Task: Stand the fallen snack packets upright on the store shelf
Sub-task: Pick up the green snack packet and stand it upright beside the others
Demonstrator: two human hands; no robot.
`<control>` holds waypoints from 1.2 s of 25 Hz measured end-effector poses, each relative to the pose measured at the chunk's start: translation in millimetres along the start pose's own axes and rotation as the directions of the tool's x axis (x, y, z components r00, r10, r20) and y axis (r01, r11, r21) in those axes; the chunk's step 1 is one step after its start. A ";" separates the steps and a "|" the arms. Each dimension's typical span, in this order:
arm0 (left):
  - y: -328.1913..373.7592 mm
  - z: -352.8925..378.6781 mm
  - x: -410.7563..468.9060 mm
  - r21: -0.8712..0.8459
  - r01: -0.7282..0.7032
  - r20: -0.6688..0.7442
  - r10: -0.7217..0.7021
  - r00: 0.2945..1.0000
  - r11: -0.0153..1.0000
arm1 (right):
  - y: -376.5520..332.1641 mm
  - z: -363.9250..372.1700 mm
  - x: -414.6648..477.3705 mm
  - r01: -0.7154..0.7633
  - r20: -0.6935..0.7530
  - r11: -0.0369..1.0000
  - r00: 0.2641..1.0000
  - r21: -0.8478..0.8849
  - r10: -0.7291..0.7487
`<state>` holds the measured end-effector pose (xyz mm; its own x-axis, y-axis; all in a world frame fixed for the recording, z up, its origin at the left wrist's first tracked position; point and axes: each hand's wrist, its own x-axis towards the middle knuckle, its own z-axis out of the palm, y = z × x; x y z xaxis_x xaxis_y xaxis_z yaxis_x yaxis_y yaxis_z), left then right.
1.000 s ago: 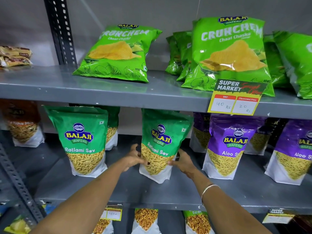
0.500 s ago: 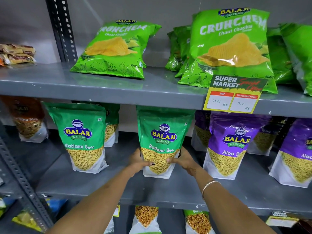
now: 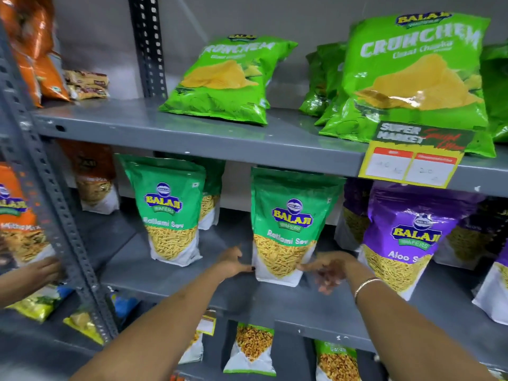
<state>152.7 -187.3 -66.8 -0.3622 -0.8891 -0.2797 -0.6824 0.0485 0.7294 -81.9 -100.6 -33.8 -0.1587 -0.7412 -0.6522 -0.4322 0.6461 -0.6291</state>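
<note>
The green Ratlami Sev packet (image 3: 288, 229) stands upright on the middle shelf (image 3: 170, 273), near the front edge and about in the middle of its width. The left hand (image 3: 233, 264) is at the lower left corner of this packet; its thumb tip touches the white bottom part, and the fingers are loose, not closed around anything. The right hand (image 3: 328, 268) is at the lower right corner, fingers spread and blurred; whether it touches the packet I cannot tell. A second Ratlami Sev packet (image 3: 171, 213) stands upright toward the left end of the same shelf, well apart from the first. A purple Aloo Sev packet (image 3: 404, 237) stands upright just beside the right hand. On the upper shelf (image 3: 137, 127) two Crunchem bags (image 3: 228, 81) lean back, and a yellow price tag (image 3: 409, 166) hangs on its front edge.
</note>
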 end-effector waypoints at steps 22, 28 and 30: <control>-180.3 -178.3 47.0 -0.344 -0.070 0.002 0.076 0.997 0.936 | -166.3 260.0 64.9 0.474 -0.487 0.818 0.825 0.324 -0.285; -186.4 -180.7 2.1 -0.286 -0.076 0.001 0.080 0.997 0.955 | -151.5 274.9 40.0 0.417 -0.470 0.886 0.835 0.205 -0.284; -186.1 -178.8 -10.3 -0.271 -0.091 -0.046 0.082 0.996 0.958 | -148.6 277.5 34.6 0.422 -0.470 0.889 0.830 0.177 -0.301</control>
<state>396.9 -268.6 -88.0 -0.3875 -0.9021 -0.1902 -0.4483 0.0041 0.8939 223.1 -171.7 -80.3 -0.4188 -0.8950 -0.1534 -0.2939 0.2934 -0.9097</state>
